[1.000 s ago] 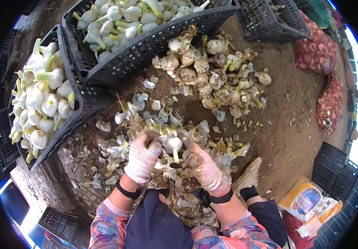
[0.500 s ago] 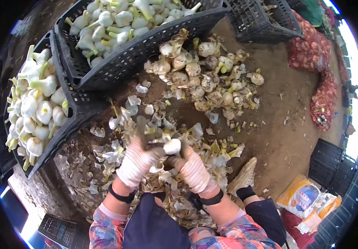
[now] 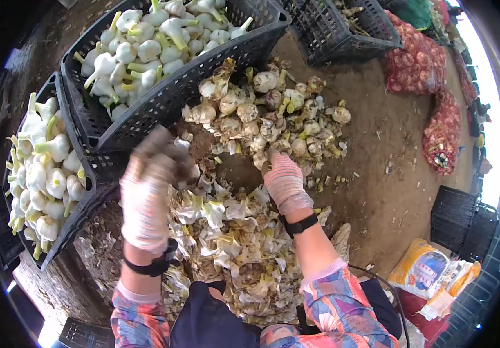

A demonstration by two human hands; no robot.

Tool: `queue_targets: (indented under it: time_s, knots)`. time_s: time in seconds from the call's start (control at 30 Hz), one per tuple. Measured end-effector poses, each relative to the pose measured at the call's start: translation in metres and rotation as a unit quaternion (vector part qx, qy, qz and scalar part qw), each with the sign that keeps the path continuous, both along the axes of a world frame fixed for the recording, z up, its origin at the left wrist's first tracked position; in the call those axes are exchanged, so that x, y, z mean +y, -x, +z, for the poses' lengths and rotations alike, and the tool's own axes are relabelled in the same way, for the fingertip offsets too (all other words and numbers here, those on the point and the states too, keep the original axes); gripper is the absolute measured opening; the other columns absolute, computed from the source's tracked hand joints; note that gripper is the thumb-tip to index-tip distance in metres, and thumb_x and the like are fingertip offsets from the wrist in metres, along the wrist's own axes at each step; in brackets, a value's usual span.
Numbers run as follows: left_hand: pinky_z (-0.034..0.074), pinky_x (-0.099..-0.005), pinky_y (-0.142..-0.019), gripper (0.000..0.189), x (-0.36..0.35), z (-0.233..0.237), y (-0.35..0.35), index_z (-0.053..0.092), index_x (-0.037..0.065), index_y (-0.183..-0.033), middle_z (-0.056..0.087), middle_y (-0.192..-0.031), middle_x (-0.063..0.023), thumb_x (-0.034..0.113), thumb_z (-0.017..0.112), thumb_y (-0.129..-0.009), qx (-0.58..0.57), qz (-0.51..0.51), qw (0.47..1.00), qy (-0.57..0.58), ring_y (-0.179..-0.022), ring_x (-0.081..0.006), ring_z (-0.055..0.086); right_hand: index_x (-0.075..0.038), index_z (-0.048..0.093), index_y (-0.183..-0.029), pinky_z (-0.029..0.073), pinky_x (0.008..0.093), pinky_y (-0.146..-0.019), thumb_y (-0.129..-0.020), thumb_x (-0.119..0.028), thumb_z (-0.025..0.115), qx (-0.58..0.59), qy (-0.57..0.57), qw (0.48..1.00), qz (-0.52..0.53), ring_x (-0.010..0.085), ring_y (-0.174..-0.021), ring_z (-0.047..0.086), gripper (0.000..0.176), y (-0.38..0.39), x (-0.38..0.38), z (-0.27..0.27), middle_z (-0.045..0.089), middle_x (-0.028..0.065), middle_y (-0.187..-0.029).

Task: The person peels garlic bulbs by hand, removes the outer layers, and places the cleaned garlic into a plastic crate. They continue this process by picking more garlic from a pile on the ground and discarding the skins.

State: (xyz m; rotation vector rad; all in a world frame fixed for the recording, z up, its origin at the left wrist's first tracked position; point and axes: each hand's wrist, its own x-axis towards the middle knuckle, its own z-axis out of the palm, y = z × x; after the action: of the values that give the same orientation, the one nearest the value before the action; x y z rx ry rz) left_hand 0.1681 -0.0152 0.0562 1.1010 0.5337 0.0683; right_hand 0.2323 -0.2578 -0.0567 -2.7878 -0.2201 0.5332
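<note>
My left hand (image 3: 148, 188), in a striped glove with dark fingertips, is raised beside the black crate's near edge. Motion smears its fingers, and a pale bulb may be at their right side. My right hand (image 3: 284, 180), gloved the same way, reaches the lower edge of the pile of unpeeled garlic (image 3: 273, 110); its fingertips are partly hidden among the bulbs. White peeled garlic bulbs with cut stems (image 3: 148, 51) fill the large black crate (image 3: 174, 93). More white bulbs (image 3: 44, 180) fill the crate at the left.
Loose garlic skins (image 3: 232, 238) cover the ground before my knees. Another black crate (image 3: 343, 43) stands at the top. Red net bags of garlic (image 3: 415, 61) lie at the right, above a black crate (image 3: 461, 220) and a yellow-white sack (image 3: 430, 272).
My hands have moved apart from around a white bulb. The left has gone up and left toward the crates, the right up to the unpeeled pile. The view has shifted slightly.
</note>
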Motion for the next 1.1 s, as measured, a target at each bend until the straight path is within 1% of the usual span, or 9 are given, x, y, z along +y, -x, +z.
queue_targets:
  time_s: [0.1, 0.17, 0.2, 0.37, 0.5, 0.63, 0.9, 0.97, 1.1]
  knots:
    - [0.045, -0.0385, -0.101, 0.076, -0.031, -0.039, 0.025, 0.035, 0.004, -0.146, 0.051, -0.136, -0.0155, -0.002, 0.067, -0.078, 0.009, -0.196, 0.951, -0.241, -0.121, -0.028, 0.054, -0.002, 0.062, -0.112, 0.049, 0.0394, -0.084, -0.082, -0.013, 0.061, 0.083, -0.182, 0.971, -0.133, 0.0385, -0.097, 0.062, 0.032, 0.025, 0.002, 0.03, 0.065, 0.0238, -0.105]
    - [0.034, -0.0372, -0.111, 0.08, -0.04, -0.076, 0.048, 0.032, 0.004, -0.148, 0.042, -0.146, -0.0146, -0.004, 0.067, -0.075, -0.003, -0.284, 0.927, -0.244, -0.134, -0.0273, 0.041, 0.001, 0.06, -0.11, 0.047, 0.0318, -0.083, -0.084, -0.001, 0.056, 0.198, -0.38, 0.888, -0.166, 0.0219, -0.09, 0.061, 0.027, 0.045, 0.011, 0.07, 0.065, 0.0161, -0.098]
    - [0.034, -0.0366, -0.111, 0.08, -0.048, -0.063, 0.048, 0.033, 0.004, -0.147, 0.045, -0.143, -0.0149, -0.003, 0.067, -0.075, 0.054, -0.287, 0.951, -0.1, -0.132, -0.0267, 0.044, 0.001, 0.059, -0.112, 0.048, 0.0314, -0.082, -0.084, -0.001, 0.055, 0.207, -0.406, 0.876, -0.158, 0.0203, -0.091, 0.06, 0.028, 0.053, 0.014, 0.08, 0.065, 0.0134, -0.1]
    - [0.043, -0.0357, -0.103, 0.083, -0.052, -0.077, 0.07, 0.041, 0.001, -0.14, 0.051, -0.134, -0.0129, 0.001, 0.081, -0.068, -0.01, -0.223, 0.961, -0.161, -0.121, -0.0223, 0.053, 0.0, 0.055, -0.125, 0.048, 0.0253, -0.083, -0.091, -0.008, 0.063, 0.303, -0.59, 0.699, -0.266, 0.0106, -0.095, 0.058, 0.037, 0.078, 0.015, 0.076, 0.063, 0.0048, -0.11]
    - [0.046, -0.0378, -0.099, 0.085, -0.05, -0.048, 0.063, 0.047, 0.003, -0.135, 0.052, -0.131, -0.0184, 0.007, 0.088, -0.061, -0.072, -0.248, 0.868, -0.424, -0.118, -0.0315, 0.055, -0.001, 0.057, -0.122, 0.048, 0.025, -0.083, -0.087, -0.036, 0.073, 0.307, -0.599, 0.7, -0.239, 0.01, -0.094, 0.058, 0.053, 0.083, 0.029, 0.081, 0.064, 0.0023, -0.106]
    - [0.049, -0.0376, -0.094, 0.084, -0.044, -0.049, 0.064, 0.051, 0.007, -0.132, 0.053, -0.126, -0.0192, 0.007, 0.089, -0.058, -0.125, -0.248, 0.841, -0.465, -0.113, -0.0335, 0.057, -0.002, 0.06, -0.115, 0.047, 0.0254, -0.082, -0.088, -0.036, 0.072, 0.317, -0.577, 0.705, -0.262, 0.0088, -0.093, 0.057, 0.045, 0.086, 0.033, 0.086, 0.065, 0.0011, -0.104]
    - [0.047, -0.0371, -0.097, 0.084, -0.046, -0.036, 0.072, 0.051, 0.005, -0.131, 0.055, -0.125, -0.0156, 0.003, 0.089, -0.057, -0.063, -0.218, 0.883, -0.411, -0.114, -0.028, 0.057, -0.001, 0.058, -0.123, 0.046, 0.0273, -0.091, -0.094, -0.027, 0.064, 0.365, -0.581, 0.704, -0.183, 0.01, -0.102, 0.058, 0.04, 0.084, 0.021, 0.093, 0.065, 0.0035, -0.113]
    - [0.047, -0.0365, -0.097, 0.08, -0.046, -0.047, 0.079, 0.052, 0.006, -0.132, 0.055, -0.126, -0.0149, 0.01, 0.089, -0.061, 0.007, -0.152, 0.984, -0.094, -0.115, -0.0289, 0.057, 0.0, 0.057, -0.125, 0.045, 0.0276, -0.093, -0.095, -0.027, 0.063, 0.388, -0.578, 0.693, -0.188, 0.0106, -0.104, 0.058, 0.041, 0.083, 0.022, 0.094, 0.065, 0.0041, -0.115]
    - [0.045, -0.0354, -0.1, 0.084, -0.04, -0.054, 0.084, 0.05, 0.006, -0.135, 0.055, -0.128, -0.0131, 0.012, 0.09, -0.061, -0.009, -0.174, 0.968, -0.182, -0.117, -0.0254, 0.056, 0.0, 0.059, -0.122, 0.046, 0.0279, -0.093, -0.095, -0.022, 0.062, 0.369, -0.591, 0.686, -0.208, 0.0106, -0.103, 0.058, 0.035, 0.081, 0.033, 0.103, 0.066, 0.0041, -0.112]
